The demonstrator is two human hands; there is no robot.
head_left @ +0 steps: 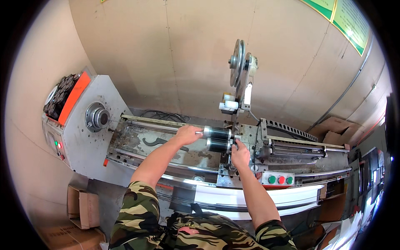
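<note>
Two short black rollers with silver ends lie side by side over the carriage of a long metal machine: an upper roller [218, 133] and a lower roller [218, 145]. My left hand [188, 135] is closed around the silver left shaft end of the upper roller. At the rollers' right ends, my right hand [241, 155] has its fingers curled in close by a small metal end piece [237, 137]. What its fingertips hold there is mostly hidden. A dark hook wrench [156, 143] lies on the machine bed [129, 141], left of the rollers and beyond my left forearm.
A grey headstock [98, 118] with a round chuck stands at the left. Behind my right hand rises an arm with a pulley wheel [238, 62]. A push-button box [278, 178] sits at the bed's front. Cardboard boxes [83, 208] stand at the lower left.
</note>
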